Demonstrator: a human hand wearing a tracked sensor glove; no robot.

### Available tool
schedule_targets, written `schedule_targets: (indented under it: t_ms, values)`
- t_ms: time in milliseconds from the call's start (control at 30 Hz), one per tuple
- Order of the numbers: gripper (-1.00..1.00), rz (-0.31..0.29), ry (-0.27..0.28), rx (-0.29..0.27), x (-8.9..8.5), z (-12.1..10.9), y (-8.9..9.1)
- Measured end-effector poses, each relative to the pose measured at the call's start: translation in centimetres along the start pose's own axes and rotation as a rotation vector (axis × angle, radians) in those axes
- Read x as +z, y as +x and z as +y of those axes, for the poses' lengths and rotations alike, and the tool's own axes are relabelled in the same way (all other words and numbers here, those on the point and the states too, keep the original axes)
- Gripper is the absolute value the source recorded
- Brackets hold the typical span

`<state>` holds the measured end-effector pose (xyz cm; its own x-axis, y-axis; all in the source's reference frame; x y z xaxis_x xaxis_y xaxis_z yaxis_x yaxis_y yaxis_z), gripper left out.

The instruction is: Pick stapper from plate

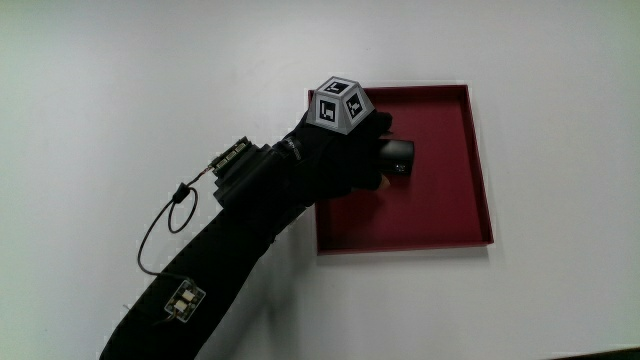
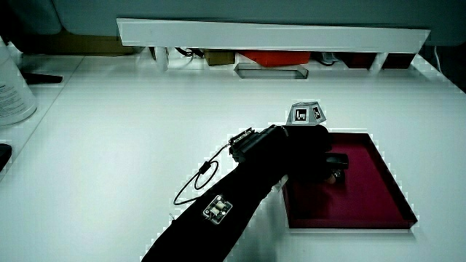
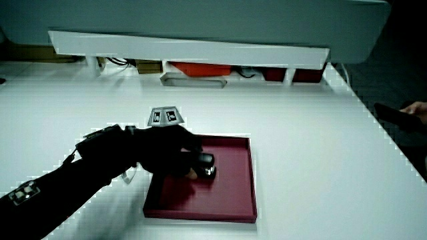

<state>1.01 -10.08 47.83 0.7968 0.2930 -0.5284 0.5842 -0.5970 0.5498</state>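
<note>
The small black stapler [image 1: 399, 158] lies inside the dark red square plate [image 1: 440, 210] with a low raised rim. It sits in the part of the plate nearest the hand, with bare red floor around its free end. Whether it rests on the plate floor or is raised just off it cannot be told.

The plate sits on the plain white table [image 1: 100, 80]. The black-sleeved forearm [image 1: 230, 240] reaches across the table toward the plate. A thin dark wire loop [image 1: 165, 225] hangs off the sleeve beside a small circuit board. The black-gloved hand [image 1: 335, 160] is over the plate's rim and the near part of its floor, right at the stapler. Its fingers are curled together and wrap one end of the stapler, so only the rounded other end sticks out past them. The small grey patterned cube [image 1: 340, 104] stands on the back of the hand.

In both side views the hand [image 2: 302, 149] [image 3: 167, 153] covers most of the stapler [image 2: 336, 161] [image 3: 205, 167], and the cube [image 2: 307, 113] [image 3: 165, 116] points upward. The plate [image 2: 364, 204] [image 3: 227, 193] lies much nearer to the person than the low white partition [image 2: 269, 33] [image 3: 187, 45]. In a side view a pale translucent jar [image 2: 9, 94] stands at the table's edge, well apart from the plate.
</note>
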Motion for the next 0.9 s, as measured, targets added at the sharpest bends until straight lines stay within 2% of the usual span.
schedule_targets:
  t_ms: [100, 300, 500, 700, 833, 867, 900]
  values:
    - [0.74, -0.008, 0.002, 0.004, 0.0, -0.1, 0.1]
    - [1.0, -0.011, 0.042, -0.022, 0.1, -0.3, 0.0]
    - [1.0, -0.015, 0.077, -0.049, 0.4, -0.6, -0.1]
    - [1.0, 0.01, 0.12, -0.089, 2.6, -2.8, 1.1]
    - [1.0, 0.035, 0.15, -0.123, 3.7, -4.2, 1.2]
    - [1.0, 0.021, 0.15, -0.13, 3.9, -4.5, 1.0]
    - [1.0, 0.03, 0.162, -0.167, 3.8, -4.4, 0.4]
